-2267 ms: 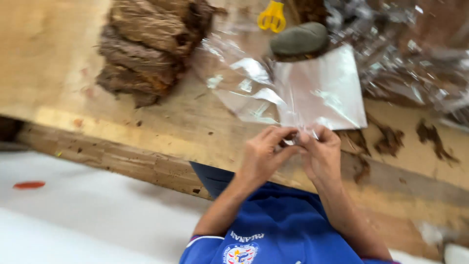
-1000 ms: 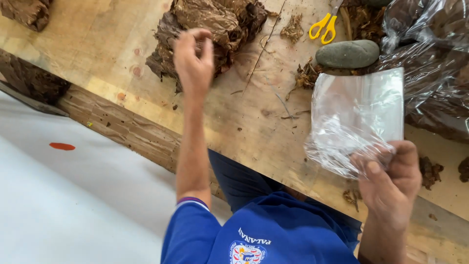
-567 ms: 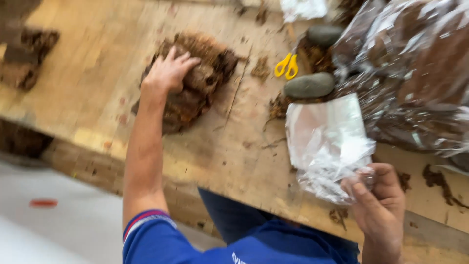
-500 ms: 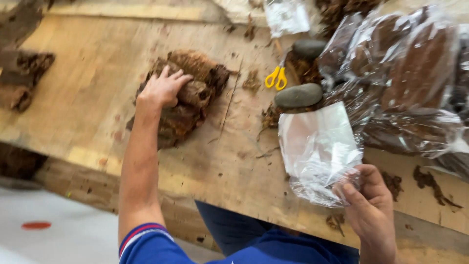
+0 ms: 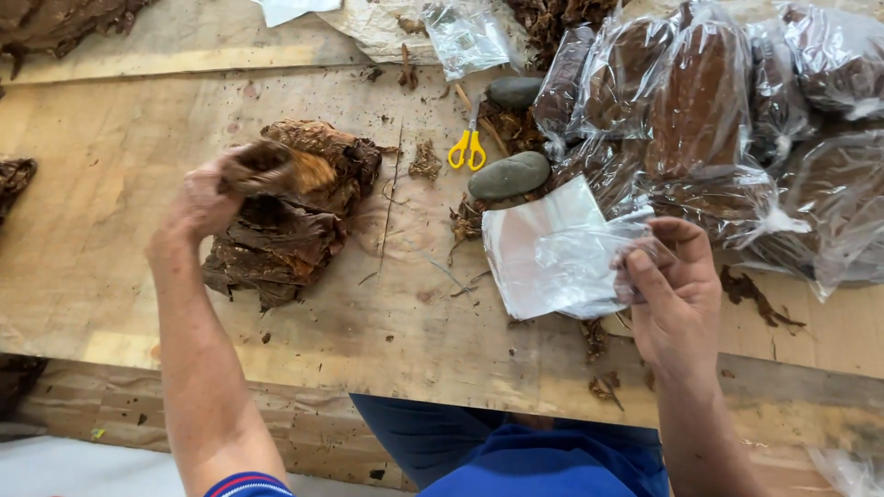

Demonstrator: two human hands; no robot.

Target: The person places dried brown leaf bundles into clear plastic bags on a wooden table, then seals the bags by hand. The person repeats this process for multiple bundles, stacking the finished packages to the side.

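The left hand [image 5: 204, 195], flat on the leaf pile [image 5: 285, 230] half a second ago, now grips a rolled leaf bundle [image 5: 272, 167] lifted just above it. The right hand [image 5: 677, 294] still pinches the clear bag [image 5: 562, 262] over the bench [image 5: 110, 248]; filling looks imminent.

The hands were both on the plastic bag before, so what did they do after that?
The left hand let go of the bag, reached out to the brown leaf pile and has now lifted a rolled bundle off it. The right hand kept hold of the bag and raised it off the table. The stone, the scissors and the packed bags stayed put.
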